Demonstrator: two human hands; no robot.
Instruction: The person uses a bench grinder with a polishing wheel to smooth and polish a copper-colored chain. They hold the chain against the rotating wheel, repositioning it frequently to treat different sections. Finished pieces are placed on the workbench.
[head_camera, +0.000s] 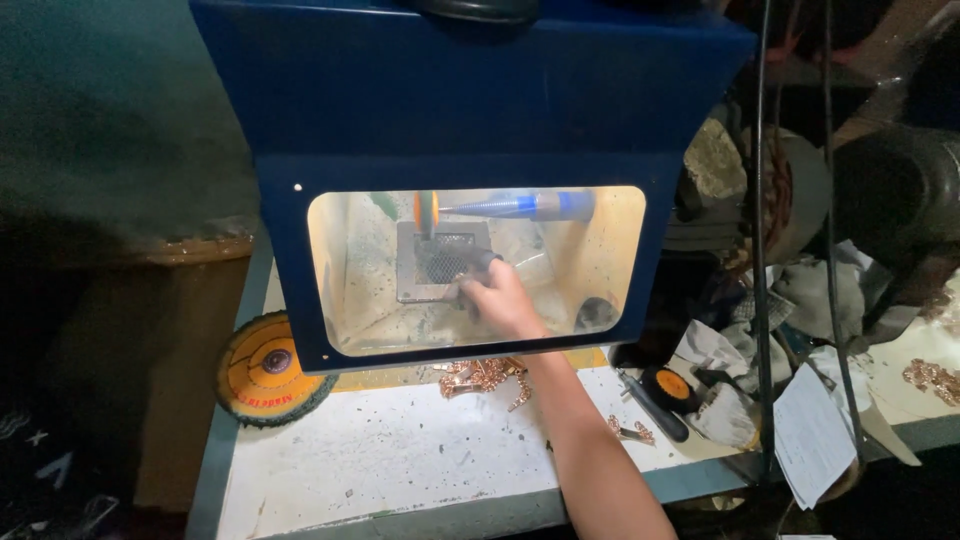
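From the head camera, one bare arm runs up from the bottom edge, and the right hand (503, 298) reaches inside a dark blue metal polishing cabinet (470, 90) through its open front, seen behind the clear lit window (350, 300). The fingers (470, 290) are curled together around a small dark object (481, 262) held up near the grey mesh vent plate (443, 262) on the cabinet's back wall; what the object is cannot be told through the dusty pane. Above the hand, an orange polishing wheel (427, 210) sits on the tip of a blue tapered spindle (520, 206) that runs across the upper part of the chamber. The hand is below the wheel and apart from it.

The left hand does not show in this view.

Just under the cabinet's lower edge, a pile of copper-coloured metal pieces (482, 376) lies on the white, speckled worktop (370, 450), touching or just beside the forearm. To the left, a yellow round abrasive disc (268, 368) leans at the cabinet's corner. To the right of the arm lie a black-handled tool (655, 405), a small black and orange wheel (671, 386), crumpled rags (800, 300) and a white sheet of paper (810, 435).
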